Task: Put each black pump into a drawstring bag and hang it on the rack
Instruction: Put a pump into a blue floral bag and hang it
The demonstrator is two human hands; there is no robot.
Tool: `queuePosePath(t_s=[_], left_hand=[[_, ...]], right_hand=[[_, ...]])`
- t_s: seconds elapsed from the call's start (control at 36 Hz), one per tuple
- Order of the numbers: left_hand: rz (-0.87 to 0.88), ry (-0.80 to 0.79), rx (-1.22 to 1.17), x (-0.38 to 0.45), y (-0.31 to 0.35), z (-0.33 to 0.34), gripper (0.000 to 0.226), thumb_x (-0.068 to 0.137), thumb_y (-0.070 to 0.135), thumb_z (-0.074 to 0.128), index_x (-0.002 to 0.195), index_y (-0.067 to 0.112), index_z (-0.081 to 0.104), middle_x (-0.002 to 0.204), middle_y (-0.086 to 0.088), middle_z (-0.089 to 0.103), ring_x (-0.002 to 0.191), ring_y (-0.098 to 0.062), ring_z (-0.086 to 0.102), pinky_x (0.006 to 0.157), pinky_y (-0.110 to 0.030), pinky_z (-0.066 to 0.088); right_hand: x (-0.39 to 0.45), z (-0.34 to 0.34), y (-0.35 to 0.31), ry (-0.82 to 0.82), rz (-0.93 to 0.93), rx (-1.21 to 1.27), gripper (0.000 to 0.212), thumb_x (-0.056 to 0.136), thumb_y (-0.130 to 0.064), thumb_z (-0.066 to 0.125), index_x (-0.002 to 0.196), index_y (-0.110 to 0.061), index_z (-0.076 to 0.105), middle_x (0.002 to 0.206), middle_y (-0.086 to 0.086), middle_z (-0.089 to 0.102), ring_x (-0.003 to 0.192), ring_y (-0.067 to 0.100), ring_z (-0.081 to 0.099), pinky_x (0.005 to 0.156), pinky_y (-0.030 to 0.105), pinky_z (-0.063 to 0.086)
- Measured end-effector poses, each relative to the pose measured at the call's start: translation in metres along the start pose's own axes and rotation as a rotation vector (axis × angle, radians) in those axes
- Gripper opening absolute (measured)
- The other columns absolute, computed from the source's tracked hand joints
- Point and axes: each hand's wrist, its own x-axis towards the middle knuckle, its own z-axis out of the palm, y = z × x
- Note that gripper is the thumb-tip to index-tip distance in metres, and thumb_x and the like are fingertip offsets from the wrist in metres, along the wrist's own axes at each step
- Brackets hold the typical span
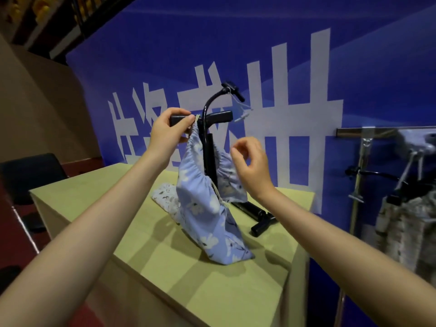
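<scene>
A black pump (pixel 208 147) stands upright inside a blue floral drawstring bag (pixel 207 223) on the cardboard box (pixel 146 251). Its T-handle and hose stick out above the bag's gathered mouth. My left hand (pixel 168 135) pinches the bag's cord and rim at the handle's left end. To the right of the bag mouth hovers my right hand (pixel 251 166), fingers curled, holding nothing that I can see. A second black pump (pixel 256 214) lies on the box behind the bag. A white floral bag (pixel 165 197) lies flat at the left.
A metal rack (pixel 363 161) stands at the right against the blue banner wall, with bagged pumps (pixel 405 220) hanging from its hooks. A dark chair (pixel 30 175) sits at the far left beside the box.
</scene>
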Motion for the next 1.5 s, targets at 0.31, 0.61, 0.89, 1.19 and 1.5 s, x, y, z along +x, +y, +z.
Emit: queuePosePath(t_s=[0.31,0.61,0.89,1.19,1.5], left_hand=[[-0.067,0.108,0.015,0.000,-0.009,-0.004,0.009,0.092,0.023,0.065,0.099,0.019,0.061,0.094,-0.001,0.065,0.082,-0.016,0.063,0.063,-0.023,0.053],[-0.095,0.048,-0.037,-0.005,-0.003,-0.011,0.003,0.094,0.020,0.061,0.093,0.022,0.060,0.087,0.001,0.062,0.076,-0.014,0.060,0.063,-0.024,0.051],[-0.160,-0.026,-0.098,-0.005,0.005,-0.019,0.011,0.096,0.013,0.055,0.087,0.018,0.061,0.084,-0.002,0.060,0.075,-0.015,0.059,0.067,-0.027,0.052],[-0.147,-0.324,0.003,-0.006,0.030,-0.006,0.022,0.097,0.007,0.050,0.102,0.018,0.068,0.080,0.001,0.072,0.073,-0.009,0.068,0.067,-0.019,0.055],[-0.270,-0.355,-0.005,-0.005,0.030,-0.005,0.024,0.095,0.008,0.043,0.106,0.007,0.065,0.107,-0.013,0.062,0.096,-0.021,0.058,0.080,-0.031,0.053]], right_hand=[[-0.013,-0.014,-0.008,-0.866,0.373,-0.013,0.014,0.090,-0.034,0.066,0.095,-0.023,0.072,0.098,0.012,0.070,0.082,0.028,0.061,0.082,0.045,0.051],[0.018,-0.031,-0.001,-0.577,0.646,0.470,0.025,0.097,-0.017,0.049,0.077,-0.005,0.057,0.062,0.005,0.057,0.068,0.021,0.061,0.079,0.032,0.053],[0.111,-0.068,-0.046,-0.391,0.338,0.148,0.028,0.097,-0.021,0.056,0.069,-0.017,0.056,0.059,-0.002,0.038,0.050,0.008,0.033,0.048,0.019,0.030],[0.143,-0.026,-0.085,-0.426,-0.009,-0.118,0.024,0.098,-0.023,0.055,0.090,-0.001,0.060,0.078,0.008,0.063,0.071,0.013,0.059,0.071,0.029,0.050],[0.125,-0.012,-0.052,-0.435,-0.006,-0.156,0.021,0.101,-0.025,0.048,0.093,-0.009,0.060,0.109,0.002,0.065,0.104,0.023,0.060,0.090,0.047,0.051]])
